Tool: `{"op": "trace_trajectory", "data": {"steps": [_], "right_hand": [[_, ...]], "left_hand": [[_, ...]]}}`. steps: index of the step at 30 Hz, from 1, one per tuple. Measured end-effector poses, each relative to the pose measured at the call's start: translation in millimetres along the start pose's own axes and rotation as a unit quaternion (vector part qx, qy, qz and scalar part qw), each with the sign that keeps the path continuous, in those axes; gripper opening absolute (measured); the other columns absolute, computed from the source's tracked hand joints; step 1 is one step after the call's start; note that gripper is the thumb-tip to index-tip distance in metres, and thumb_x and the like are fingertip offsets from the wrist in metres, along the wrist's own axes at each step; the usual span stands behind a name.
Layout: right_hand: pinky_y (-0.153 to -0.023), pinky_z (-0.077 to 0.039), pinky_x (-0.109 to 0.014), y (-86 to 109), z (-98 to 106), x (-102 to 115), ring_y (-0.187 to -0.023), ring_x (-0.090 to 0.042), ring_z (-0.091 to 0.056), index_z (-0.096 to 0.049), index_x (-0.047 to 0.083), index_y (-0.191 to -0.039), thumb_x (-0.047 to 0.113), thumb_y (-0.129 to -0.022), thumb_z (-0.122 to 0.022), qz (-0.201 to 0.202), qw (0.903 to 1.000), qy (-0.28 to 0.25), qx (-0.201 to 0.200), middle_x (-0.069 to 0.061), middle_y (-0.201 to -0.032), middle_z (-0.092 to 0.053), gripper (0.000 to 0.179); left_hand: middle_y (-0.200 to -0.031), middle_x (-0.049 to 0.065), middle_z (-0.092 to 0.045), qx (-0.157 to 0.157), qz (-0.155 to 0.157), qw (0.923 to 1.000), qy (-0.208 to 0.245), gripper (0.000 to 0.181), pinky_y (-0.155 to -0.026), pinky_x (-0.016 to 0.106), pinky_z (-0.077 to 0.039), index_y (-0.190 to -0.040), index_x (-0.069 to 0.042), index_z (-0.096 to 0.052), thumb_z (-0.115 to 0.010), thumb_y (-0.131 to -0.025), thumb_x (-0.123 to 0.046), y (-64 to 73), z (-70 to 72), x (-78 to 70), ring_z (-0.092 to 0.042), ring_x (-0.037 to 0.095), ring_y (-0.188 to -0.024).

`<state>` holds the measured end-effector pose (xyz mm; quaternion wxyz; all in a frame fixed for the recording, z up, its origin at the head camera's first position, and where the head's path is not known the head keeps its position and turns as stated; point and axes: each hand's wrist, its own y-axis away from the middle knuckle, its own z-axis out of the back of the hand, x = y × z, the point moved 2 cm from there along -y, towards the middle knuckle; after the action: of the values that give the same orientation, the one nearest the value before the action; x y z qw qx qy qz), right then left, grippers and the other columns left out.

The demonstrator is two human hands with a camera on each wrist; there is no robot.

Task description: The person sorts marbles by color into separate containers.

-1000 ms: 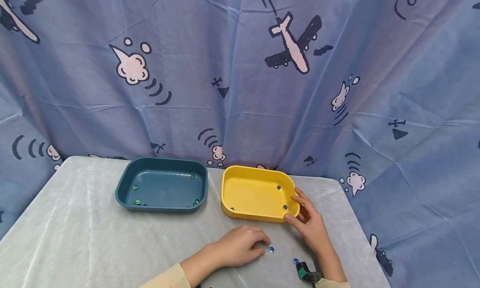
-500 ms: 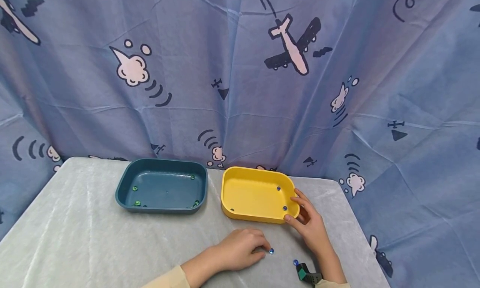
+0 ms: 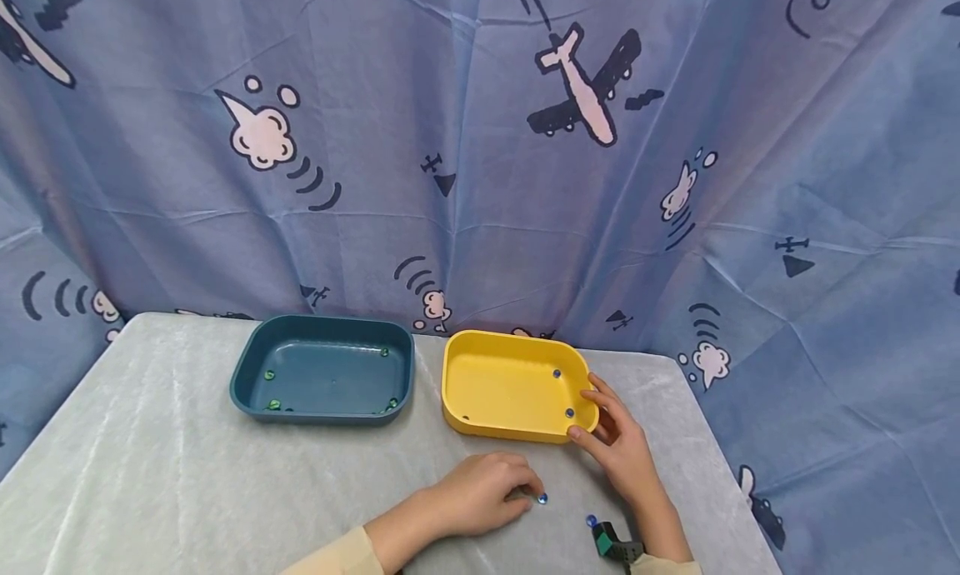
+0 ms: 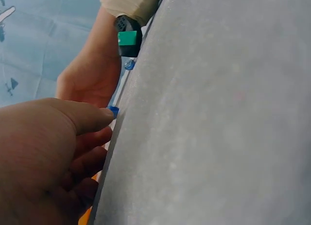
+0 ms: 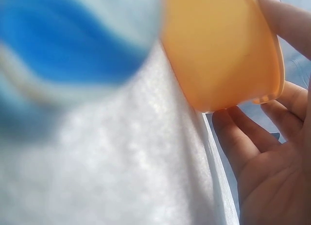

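My left hand (image 3: 486, 493) lies low over the table with its index fingertip right at a blue glass marble (image 3: 543, 499). The thumb stands a little apart from that finger; in the left wrist view its tip is close to the same marble (image 4: 114, 111). My right hand (image 3: 626, 454) grips the right end of a yellow plastic bin (image 3: 517, 432), thumb at the near corner and fingers along the outer side. A second blue marble (image 3: 592, 521) sits beside the right wrist and looms large and blurred in the right wrist view. Inside the yellow bin lie a few blue marbles (image 3: 570, 412).
To the left stands a dark teal bin (image 3: 322, 419) holding several green marbles (image 3: 274, 405). Both bins stand near the back edge of the table (image 3: 187, 475), covered in pale cloth. A blue curtain with airplane prints (image 3: 360, 142) hangs behind it.
My left index finger has come down and forward from just short of the blue marble to its edge. The right hand keeps its hold on the yellow bin, and the marbles stay in place.
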<state>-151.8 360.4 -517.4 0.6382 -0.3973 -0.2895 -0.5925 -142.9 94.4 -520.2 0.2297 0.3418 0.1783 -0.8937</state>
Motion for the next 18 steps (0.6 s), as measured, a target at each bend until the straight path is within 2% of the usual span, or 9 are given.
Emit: {"op": "trace_trajectory", "data": {"steps": [6, 12, 13, 18], "right_hand": [[-0.108, -0.044, -0.010, 0.7, 0.3, 1.5, -0.152, -0.029, -0.047, -0.060, 0.006, -0.150, 0.020, -0.099, -0.085, 0.007, 1.0000, -0.003, -0.002, -0.001, -0.177, -0.035, 0.058], [-0.109, -0.044, -0.010, 1.5, -1.0, 3.0, -0.153, -0.037, -0.045, -0.060, 0.004, -0.148, 0.016, -0.100, -0.084, 0.016, 0.9998, -0.010, -0.003, -0.006, -0.177, -0.035, 0.056], [-0.109, -0.044, -0.010, 1.6, -0.9, 3.3, -0.153, -0.033, -0.046, -0.060, 0.004, -0.148, 0.016, -0.099, -0.084, 0.015, 0.9998, -0.011, -0.003, -0.005, -0.176, -0.035, 0.056], [-0.108, -0.044, -0.010, 1.7, -1.3, 4.4, -0.152, -0.034, -0.047, -0.060, 0.004, -0.148, 0.015, -0.099, -0.084, 0.014, 0.9998, -0.012, -0.002, -0.004, -0.177, -0.034, 0.055]], "left_hand": [[-0.108, -0.020, -0.071, 0.006, 0.004, 0.9992, -0.039, 0.016, -0.082, 0.014, -0.055, -0.120, -0.023, -0.081, -0.080, -0.103, -0.023, -9.0, -5.9, -3.5, -0.061, -0.009, -0.097], [-0.103, -0.019, -0.070, 0.007, 0.015, 0.9976, -0.068, 0.014, -0.078, 0.014, -0.053, -0.116, -0.023, -0.082, -0.081, -0.102, -0.022, -12.8, -7.4, -9.3, -0.060, -0.007, -0.093], [-0.102, -0.020, -0.070, 0.007, 0.016, 0.9973, -0.071, 0.013, -0.077, 0.014, -0.053, -0.115, -0.024, -0.082, -0.081, -0.102, -0.023, -13.4, -7.3, -10.1, -0.060, -0.007, -0.092], [-0.099, -0.020, -0.068, 0.002, 0.015, 0.9966, -0.081, 0.011, -0.074, 0.014, -0.051, -0.112, -0.025, -0.083, -0.082, -0.102, -0.023, -15.1, -8.4, -10.8, -0.059, -0.007, -0.088]]}}
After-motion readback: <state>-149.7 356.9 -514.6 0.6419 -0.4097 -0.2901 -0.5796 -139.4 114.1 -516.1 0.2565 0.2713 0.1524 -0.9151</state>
